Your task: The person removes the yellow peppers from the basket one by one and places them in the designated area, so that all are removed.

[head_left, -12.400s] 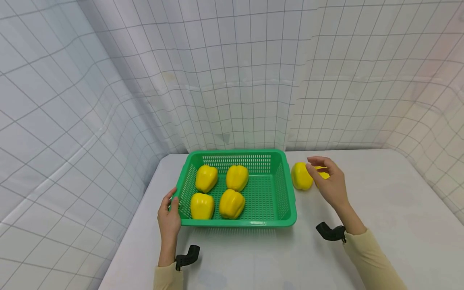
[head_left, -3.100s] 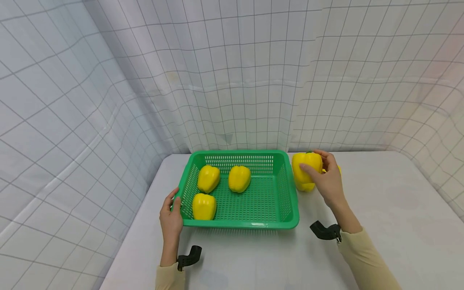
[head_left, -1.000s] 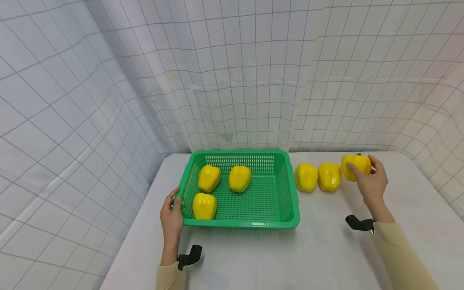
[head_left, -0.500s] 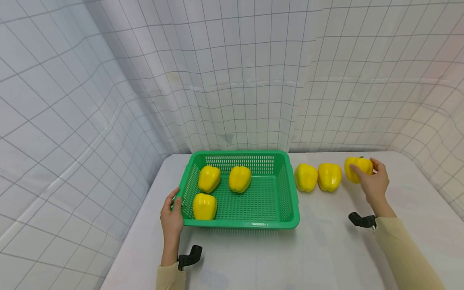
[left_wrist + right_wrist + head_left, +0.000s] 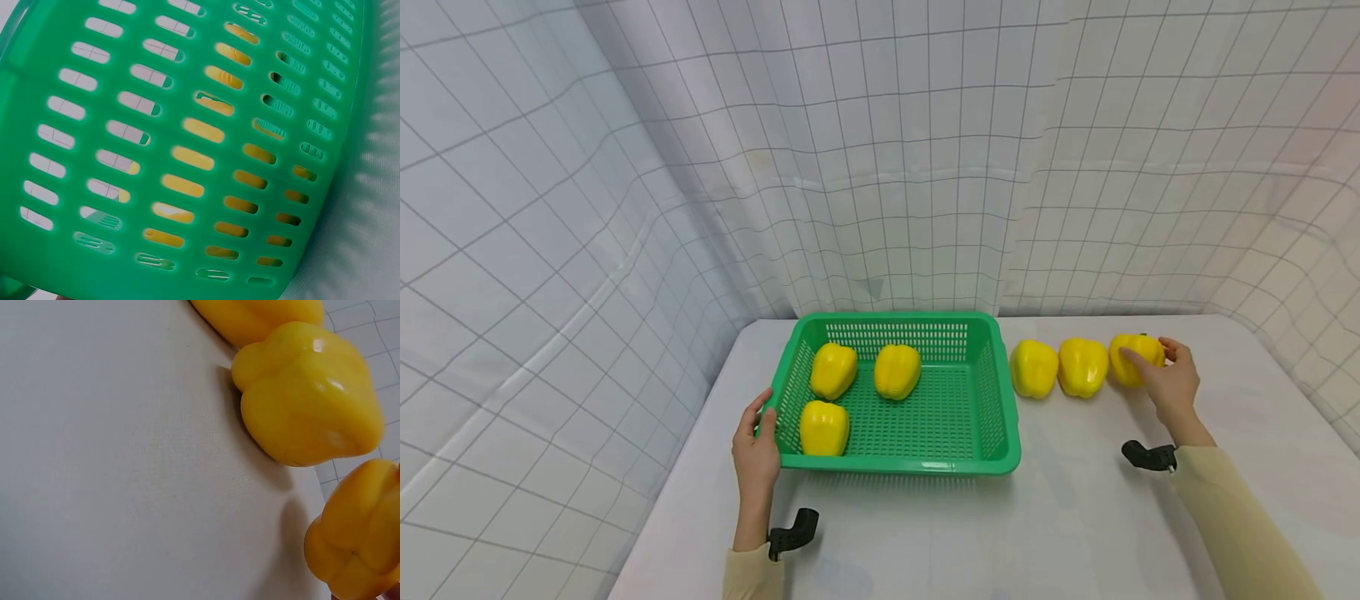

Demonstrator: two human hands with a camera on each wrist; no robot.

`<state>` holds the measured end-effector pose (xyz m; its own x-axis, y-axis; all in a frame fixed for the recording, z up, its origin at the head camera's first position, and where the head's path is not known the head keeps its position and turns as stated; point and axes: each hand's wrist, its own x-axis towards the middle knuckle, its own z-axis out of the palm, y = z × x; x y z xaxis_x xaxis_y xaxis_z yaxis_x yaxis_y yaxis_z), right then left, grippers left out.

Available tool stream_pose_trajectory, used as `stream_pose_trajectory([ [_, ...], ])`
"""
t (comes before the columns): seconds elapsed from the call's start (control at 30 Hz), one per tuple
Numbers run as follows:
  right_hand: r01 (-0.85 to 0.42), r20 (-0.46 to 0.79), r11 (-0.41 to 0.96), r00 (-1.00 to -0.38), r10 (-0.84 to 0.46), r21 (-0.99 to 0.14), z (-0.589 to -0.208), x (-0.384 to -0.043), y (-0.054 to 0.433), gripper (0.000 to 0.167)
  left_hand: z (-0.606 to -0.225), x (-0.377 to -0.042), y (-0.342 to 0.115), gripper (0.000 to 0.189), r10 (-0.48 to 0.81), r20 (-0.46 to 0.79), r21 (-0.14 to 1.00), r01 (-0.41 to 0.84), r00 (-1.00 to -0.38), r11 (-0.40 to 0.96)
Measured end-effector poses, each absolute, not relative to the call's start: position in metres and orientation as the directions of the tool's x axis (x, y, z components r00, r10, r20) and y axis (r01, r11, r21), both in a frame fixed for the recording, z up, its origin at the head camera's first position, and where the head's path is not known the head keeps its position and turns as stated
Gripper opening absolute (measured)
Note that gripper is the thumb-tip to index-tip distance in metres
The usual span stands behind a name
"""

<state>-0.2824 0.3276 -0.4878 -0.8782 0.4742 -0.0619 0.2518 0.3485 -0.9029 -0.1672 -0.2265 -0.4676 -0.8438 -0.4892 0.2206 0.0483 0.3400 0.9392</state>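
Note:
In the head view, my right hand (image 5: 1172, 382) holds a yellow bell pepper (image 5: 1137, 360) by its sides, at the right end of a row. That pepper (image 5: 356, 534) fills the lower right of the right wrist view, its shadow falling on the table beside it. Left of it in the row sit two more yellow bell peppers, a middle one (image 5: 1082, 367) and one by the basket (image 5: 1034, 368). My left hand (image 5: 756, 450) grips the front left corner of a green plastic basket (image 5: 898, 467), thumb at the rim. Its slotted wall (image 5: 125, 187) fills the left wrist view.
Three yellow bell peppers lie in the basket's left and middle part: back left (image 5: 833, 371), back middle (image 5: 897, 372) and front left (image 5: 824, 428). A white gridded curtain (image 5: 880, 167) hangs behind and on both sides of the white table (image 5: 970, 542).
One pepper has left the basket's front middle, carried by my right hand past the two on the table to the row's right end, then lowered. My left hand stays on the basket.

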Motion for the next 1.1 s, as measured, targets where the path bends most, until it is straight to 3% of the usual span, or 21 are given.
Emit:
stream_pose_trajectory([
  [1.1, 0.258, -0.105, 0.437, -0.933, 0.344, -0.862, -0.4835, -0.2786, 0.3316, 0.093, -0.4666, -0.1663, -0.2262, 0.036, -0.482, 0.226, 0.944, 0.068, -0.846, 0.324],
])
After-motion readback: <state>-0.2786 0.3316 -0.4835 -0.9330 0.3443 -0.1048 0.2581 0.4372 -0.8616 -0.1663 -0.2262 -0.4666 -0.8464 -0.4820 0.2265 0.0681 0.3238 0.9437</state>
